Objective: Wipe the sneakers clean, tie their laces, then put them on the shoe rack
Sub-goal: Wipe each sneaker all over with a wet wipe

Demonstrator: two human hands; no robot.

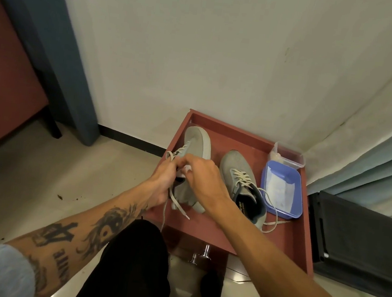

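Observation:
Two grey sneakers lie on a red-brown tray-like surface [286, 244]. The left sneaker [197, 141] is tilted on its side, sole edge toward the wall. My left hand [162, 181] grips it by the collar and lace area. My right hand [202, 173] pinches something white, a wipe or lace [186, 169], over its tongue; which one is hard to tell. A loose lace end [178, 206] hangs below my hands. The right sneaker [240, 178] sits upright beside it, its laces untied and trailing over the tray.
A blue plastic box [298, 184] holding white wipes sits at the tray's right, a clear container [289, 156] behind it. A black unit [360, 240] stands to the right, a curtain behind it. The wall is just beyond. My knees in black trousers are below.

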